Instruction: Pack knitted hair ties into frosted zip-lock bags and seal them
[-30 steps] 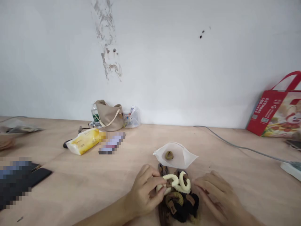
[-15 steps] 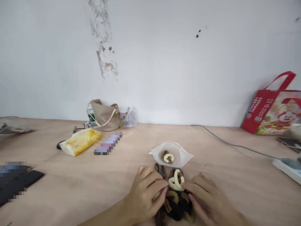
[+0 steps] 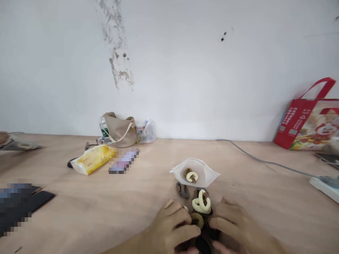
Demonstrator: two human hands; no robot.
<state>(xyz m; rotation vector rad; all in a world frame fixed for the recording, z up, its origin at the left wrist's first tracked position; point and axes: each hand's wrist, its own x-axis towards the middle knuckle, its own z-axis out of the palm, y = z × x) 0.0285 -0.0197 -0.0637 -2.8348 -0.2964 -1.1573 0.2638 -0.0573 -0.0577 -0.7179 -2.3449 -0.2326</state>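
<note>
Soft fabric hair ties lie in a small pile in front of me. Two cream hair ties (image 3: pixel 202 202) rest on top, an olive-brown hair tie (image 3: pixel 197 220) is below them, and a black hair tie (image 3: pixel 203 244) is nearest me. My left hand (image 3: pixel 173 225) reaches over the pile's left side, index finger and thumb apart around dark ties. From the right, my right hand (image 3: pixel 233 222) touches the dark ties, its thumb and index finger apart. Just beyond lies a frosted zip bag (image 3: pixel 205 173), mouth gaping, with cream and brown ties inside. A grey hair tie (image 3: pixel 182 190) sits before it.
A tissue pack (image 3: pixel 95 158), a blurred-out phone (image 3: pixel 124 161), and a beige handbag (image 3: pixel 120 130) are at the left back. A red shopping bag (image 3: pixel 304 123) stands at the right, near a grey cable (image 3: pixel 254 158) and power strip (image 3: pixel 323 188). Part of another person's hand (image 3: pixel 3 137) shows at far left.
Both hands have drawn toward me and down over the near part of the pile. The cream ties and the grey tie are now more exposed. The camera view has shifted slightly.
</note>
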